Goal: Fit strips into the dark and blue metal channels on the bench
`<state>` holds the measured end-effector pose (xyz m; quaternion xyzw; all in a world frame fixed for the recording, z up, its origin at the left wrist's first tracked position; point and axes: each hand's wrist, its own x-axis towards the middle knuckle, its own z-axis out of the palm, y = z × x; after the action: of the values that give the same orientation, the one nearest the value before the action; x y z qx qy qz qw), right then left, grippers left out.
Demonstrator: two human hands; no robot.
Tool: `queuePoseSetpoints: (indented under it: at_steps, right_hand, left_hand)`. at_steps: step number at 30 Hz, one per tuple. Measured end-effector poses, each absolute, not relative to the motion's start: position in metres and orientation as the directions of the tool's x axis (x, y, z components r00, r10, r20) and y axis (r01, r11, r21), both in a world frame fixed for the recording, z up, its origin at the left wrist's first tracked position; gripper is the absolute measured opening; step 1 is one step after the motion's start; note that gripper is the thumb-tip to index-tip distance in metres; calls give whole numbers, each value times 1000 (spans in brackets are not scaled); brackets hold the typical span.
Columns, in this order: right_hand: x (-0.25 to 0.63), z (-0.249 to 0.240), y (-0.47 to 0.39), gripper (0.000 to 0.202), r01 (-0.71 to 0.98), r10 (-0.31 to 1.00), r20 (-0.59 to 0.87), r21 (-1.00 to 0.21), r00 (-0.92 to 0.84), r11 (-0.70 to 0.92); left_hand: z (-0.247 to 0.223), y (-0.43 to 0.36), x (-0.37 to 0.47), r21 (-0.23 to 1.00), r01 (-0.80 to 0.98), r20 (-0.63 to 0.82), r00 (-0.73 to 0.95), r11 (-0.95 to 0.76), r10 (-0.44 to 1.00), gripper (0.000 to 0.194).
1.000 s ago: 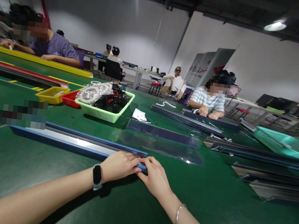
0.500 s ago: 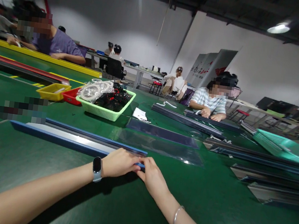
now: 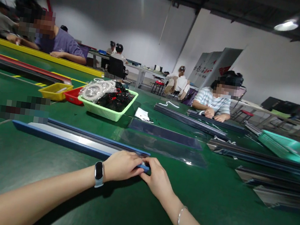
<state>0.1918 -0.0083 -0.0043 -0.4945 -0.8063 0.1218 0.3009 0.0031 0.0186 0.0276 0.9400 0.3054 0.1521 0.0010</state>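
Note:
A long blue channel-shaped profile with a pale inner face lies on the green table. My left hand, with a watch on the wrist, closes over the profile's right end, thumb along its near wall. At the very tip, my right hand pinches the same end with thumb and forefinger. Both hands nearly touch. A small dark and shiny bit shows between the fingertips, too little to name. Behind the hands lie clear plastic sheets.
A light green basket holds bagged white rings and black parts, beside red and yellow trays. Dark profiles and a teal basket lie to the right. Co-workers sit across the table, one by a yellow profile.
The view has shifted slightly. My fingers have moved a little at the profile's end, with the right thumb and forefinger now more apart. The profile stays in place on the table.

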Motion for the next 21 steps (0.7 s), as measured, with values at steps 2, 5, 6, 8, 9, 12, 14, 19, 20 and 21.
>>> queuePoseSetpoints:
  at_steps: [2,5,6,8,9,12,14,19,20,21]
  right_hand:
    - [192,-4,-9,35,731,881,359,-503,-309,461]
    - [192,-6,-9,36,743,900,351,-523,-258,418]
    - [192,-7,-9,37,746,904,352,-528,-242,406]
    - [193,-8,-9,38,748,908,356,-535,-223,393]
    - [193,-9,-8,38,747,908,358,-537,-219,392]
    - [193,-9,-8,38,745,907,357,-538,-224,396]
    - [193,-9,-9,38,745,907,353,-537,-227,396]
    - [193,-10,-8,41,745,908,351,-537,-230,396]
    - [193,-10,-8,41,745,908,351,-536,-230,397]
    - [193,-10,-8,42,746,907,352,-535,-231,398]
  left_hand:
    - [28,19,4,97,566,290,771,-819,567,28]
    - [29,20,4,78,565,276,779,-821,562,26]
    - [29,20,5,67,570,270,780,-819,565,26]
    - [29,20,5,49,580,260,779,-813,571,27]
    - [29,19,5,42,582,259,778,-812,572,27]
    - [28,20,6,35,581,261,780,-813,568,28]
    - [27,20,6,31,579,260,782,-815,566,29]
    - [25,22,7,-3,580,259,787,-815,559,30]
    - [25,22,7,-8,577,259,790,-816,556,30]
    - [25,23,7,-12,575,260,791,-818,553,30]
